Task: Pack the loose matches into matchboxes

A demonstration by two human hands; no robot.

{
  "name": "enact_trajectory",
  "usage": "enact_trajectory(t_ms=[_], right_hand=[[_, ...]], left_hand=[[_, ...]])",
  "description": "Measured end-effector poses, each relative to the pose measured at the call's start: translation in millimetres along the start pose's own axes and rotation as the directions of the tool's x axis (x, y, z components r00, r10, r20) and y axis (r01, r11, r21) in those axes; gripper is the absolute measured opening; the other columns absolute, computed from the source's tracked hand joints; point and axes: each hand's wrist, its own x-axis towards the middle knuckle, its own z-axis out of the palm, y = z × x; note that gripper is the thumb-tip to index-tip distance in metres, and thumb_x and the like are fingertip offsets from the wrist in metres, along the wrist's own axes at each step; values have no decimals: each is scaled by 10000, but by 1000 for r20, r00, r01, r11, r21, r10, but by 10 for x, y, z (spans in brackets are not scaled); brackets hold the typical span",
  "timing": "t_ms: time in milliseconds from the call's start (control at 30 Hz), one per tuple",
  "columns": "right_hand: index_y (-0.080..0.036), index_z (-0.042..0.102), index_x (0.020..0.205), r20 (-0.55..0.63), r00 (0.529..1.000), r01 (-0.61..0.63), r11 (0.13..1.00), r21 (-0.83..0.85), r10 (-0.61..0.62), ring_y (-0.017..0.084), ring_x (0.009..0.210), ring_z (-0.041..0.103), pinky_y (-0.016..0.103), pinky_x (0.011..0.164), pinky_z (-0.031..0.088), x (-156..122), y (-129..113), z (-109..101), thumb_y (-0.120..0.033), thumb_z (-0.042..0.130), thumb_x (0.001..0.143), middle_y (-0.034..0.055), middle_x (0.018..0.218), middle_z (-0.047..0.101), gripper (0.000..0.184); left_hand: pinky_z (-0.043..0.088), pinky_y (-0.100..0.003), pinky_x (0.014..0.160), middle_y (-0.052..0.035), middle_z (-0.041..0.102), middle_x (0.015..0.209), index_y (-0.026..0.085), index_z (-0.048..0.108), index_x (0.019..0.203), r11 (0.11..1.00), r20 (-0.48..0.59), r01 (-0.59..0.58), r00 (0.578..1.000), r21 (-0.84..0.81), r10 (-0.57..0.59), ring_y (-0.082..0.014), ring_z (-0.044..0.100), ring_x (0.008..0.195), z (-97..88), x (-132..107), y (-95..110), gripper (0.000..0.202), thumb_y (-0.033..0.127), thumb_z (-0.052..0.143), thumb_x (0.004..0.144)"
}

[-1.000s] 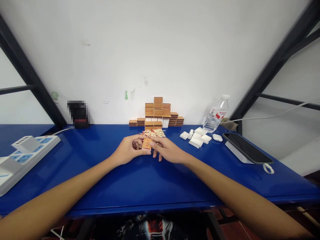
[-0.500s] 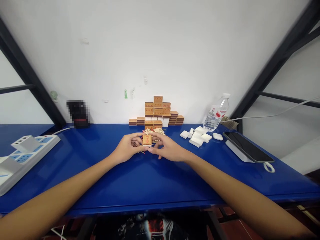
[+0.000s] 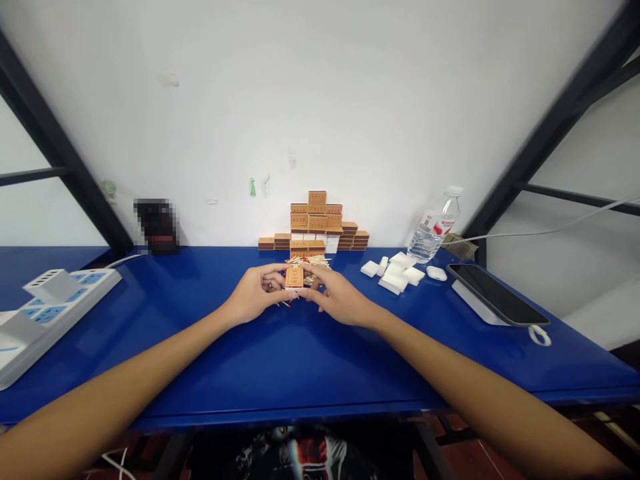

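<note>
Between my two hands is an orange matchbox (image 3: 294, 277), its printed face up and its pale end toward me. My left hand (image 3: 255, 292) grips its left side, thumb at the near end. From the right, my right hand (image 3: 337, 295) holds the same matchbox with thumb and fingers. Loose matches (image 3: 320, 261) with red heads lie in a pile just behind and beneath the hands; part of the pile is hidden by them. Behind the pile rises a stack of matchboxes (image 3: 317, 222) against the wall.
White matchbox trays (image 3: 395, 283) lie loosely to the right, near a water bottle (image 3: 433, 230) and a white earphone case (image 3: 437, 273). A phone (image 3: 497, 293) rests tilted at the far right. On the left are a power strip (image 3: 95, 293) and a blurred black object (image 3: 159, 227).
The matchbox stays between both hands. My right fingers have drawn in slightly around its right side and near end; the view has shifted a little.
</note>
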Motion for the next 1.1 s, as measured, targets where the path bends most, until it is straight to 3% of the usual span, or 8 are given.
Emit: enact_trajectory(t_ms=[167,533,867,1100], right_hand=[[-187,503,1499,3,1000,-19,1000,10,19,201,790,675,374,727,607,1,2,8,-405,614,998,113,1088,685,558],[-186,501,1504,-4,1000,-5,998,-62,5,242,863,656,406,766,589,-4,-1,21,-394,551,1031,111,996,685,519],[-189,479,1500,-28,995,89,980,-176,-95,261,1032,651,456,948,528,-13,-15,19,-315,513,1046,158,1254,642,472],[-220,545,1413,-112,989,71,977,-199,-95,196,811,666,411,865,540,-6,60,42,-347,665,969,112,1237,668,477]], left_hand=[[618,-322,724,-25,765,834,147,626,1361,1000,-4,0,1000,0,0,-195,751,726,5,-4,14,714,383,898,744],[602,-306,708,-17,754,832,155,632,1347,1000,-14,-12,1000,23,12,-184,741,723,-4,3,-8,669,395,877,772],[598,-299,698,-20,749,828,161,644,1295,999,-19,-36,999,4,36,-176,730,707,-2,8,-10,626,394,883,766],[562,-266,581,-68,781,917,157,601,1388,994,-34,79,996,-70,-82,-153,689,644,30,-7,50,727,487,850,790]])
